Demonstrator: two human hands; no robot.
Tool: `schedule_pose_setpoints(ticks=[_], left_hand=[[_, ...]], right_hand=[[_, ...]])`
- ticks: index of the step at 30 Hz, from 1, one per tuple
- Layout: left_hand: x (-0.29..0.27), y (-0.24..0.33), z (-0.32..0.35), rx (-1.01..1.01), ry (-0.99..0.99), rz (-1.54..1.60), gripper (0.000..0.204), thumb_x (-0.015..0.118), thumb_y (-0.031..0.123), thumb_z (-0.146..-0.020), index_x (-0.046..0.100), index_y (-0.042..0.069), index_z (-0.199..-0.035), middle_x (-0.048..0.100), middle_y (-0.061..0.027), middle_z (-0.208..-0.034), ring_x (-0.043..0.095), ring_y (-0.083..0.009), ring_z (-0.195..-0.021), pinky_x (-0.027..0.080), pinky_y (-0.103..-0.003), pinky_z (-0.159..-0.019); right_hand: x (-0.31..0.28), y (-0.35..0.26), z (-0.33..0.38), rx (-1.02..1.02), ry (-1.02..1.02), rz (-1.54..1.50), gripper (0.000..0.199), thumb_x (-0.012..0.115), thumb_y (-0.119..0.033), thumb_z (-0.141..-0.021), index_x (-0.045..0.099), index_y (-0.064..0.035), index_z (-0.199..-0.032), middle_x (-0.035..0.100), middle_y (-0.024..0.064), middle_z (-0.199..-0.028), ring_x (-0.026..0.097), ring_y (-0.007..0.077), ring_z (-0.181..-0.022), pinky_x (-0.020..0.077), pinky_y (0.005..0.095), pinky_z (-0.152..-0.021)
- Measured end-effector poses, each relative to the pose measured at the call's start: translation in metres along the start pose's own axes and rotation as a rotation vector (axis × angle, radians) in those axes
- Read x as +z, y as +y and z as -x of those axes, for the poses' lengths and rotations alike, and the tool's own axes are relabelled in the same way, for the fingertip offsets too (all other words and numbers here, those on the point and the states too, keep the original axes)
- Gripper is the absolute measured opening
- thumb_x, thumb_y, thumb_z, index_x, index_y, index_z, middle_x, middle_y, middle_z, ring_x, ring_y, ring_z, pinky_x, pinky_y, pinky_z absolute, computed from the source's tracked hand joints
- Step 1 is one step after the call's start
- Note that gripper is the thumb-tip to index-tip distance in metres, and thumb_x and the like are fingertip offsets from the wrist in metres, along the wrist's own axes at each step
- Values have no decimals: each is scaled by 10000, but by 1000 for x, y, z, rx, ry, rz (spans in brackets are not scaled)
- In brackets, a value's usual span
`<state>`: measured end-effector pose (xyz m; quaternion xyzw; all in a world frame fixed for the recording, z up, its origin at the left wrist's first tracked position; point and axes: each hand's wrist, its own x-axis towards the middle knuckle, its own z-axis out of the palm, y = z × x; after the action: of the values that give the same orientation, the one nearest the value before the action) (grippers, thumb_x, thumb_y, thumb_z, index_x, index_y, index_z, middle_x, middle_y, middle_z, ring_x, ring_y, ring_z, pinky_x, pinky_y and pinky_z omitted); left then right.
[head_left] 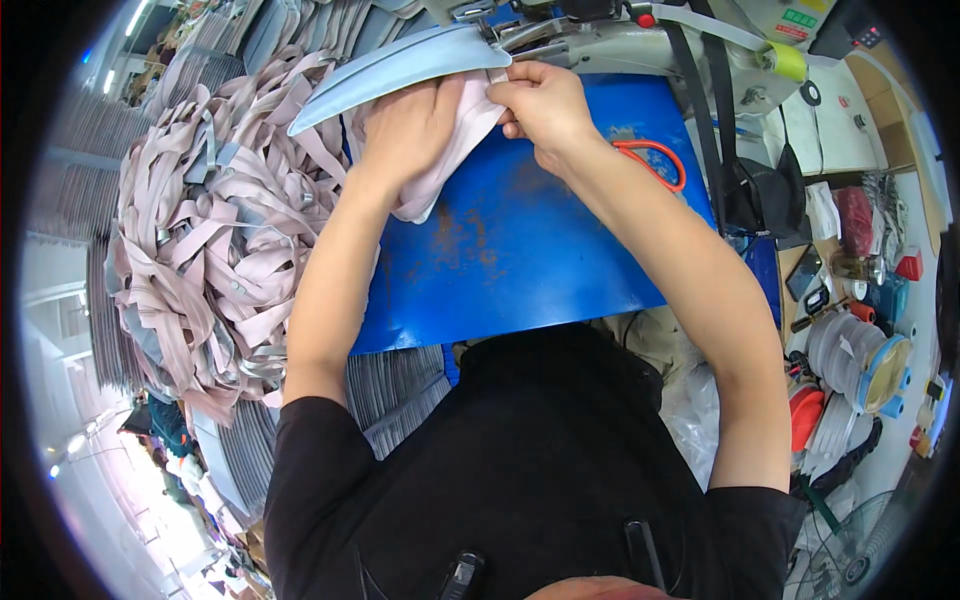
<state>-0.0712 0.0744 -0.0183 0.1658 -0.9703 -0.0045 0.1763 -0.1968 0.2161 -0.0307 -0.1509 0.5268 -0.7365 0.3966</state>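
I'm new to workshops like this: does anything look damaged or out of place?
The blue tabletop looks worn: brownish patches break its even colour. To its left, pink straps lie in a tangled heap.

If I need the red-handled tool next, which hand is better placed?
Probably the right hand: though pinching pink fabric, it's nearer the red-handled tool; the left hand, on that fabric, would reach across it.

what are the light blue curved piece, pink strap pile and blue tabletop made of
Light blue curved piece: probably smooth fabric, with a seam-like edge. Pink strap pile: likely matte fabric, loosely tangled. Blue tabletop: perhaps painted metal, glossy with rust-like wear.
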Motion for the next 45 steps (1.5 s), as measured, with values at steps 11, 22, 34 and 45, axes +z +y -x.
schedule_pose_setpoints(ticks=[11, 22, 34, 45], left_hand=[[-91, 33, 17, 407, 225, -254, 346, 713, 191, -846, 730, 157, -1190, 692, -66, -955, 686, -261, -839, 545, -404, -777], [-152, 11, -77, 835, -534, -723, 539, 486, 138, -969, 499, 154, -1508, 622, -95, -995, 687, -233, -672, 545, -366, -551], [-146, 51, -60, 604, -598, -665, 436, 565, 121, -919, 664, 109, -1344, 651, -144, -946, 686, -259, -628, 551, -380, -538], [-81, 92, -21, 294, -177, -421, 403, 664, 48, -811, 647, -42, -1204, 696, -150, -895, 744, -286, -728, 584, -363, -600]], right_hand=[[-14, -7, -3, -19, -30, 3, 267, 704, -7, -826, 698, 99, -1071, 701, 103, -820, 642, 117, -615, 463, 244, -495], [-12, -3, 5, 33, -71, -116, 274, 757, -88, -897, 723, 3, -1153, 658, -6, -817, 565, 60, -669, 450, 223, -550], [-4, 2, -2, 0, 6, -217, 301, 744, -66, -927, 690, 73, -1188, 727, 89, -928, 681, 149, -760, 554, 306, -634], [-15, 22, 11, -174, -12, -201, 355, 727, -61, -944, 686, 63, -1273, 722, 109, -1069, 679, 155, -944, 555, 283, -804]])
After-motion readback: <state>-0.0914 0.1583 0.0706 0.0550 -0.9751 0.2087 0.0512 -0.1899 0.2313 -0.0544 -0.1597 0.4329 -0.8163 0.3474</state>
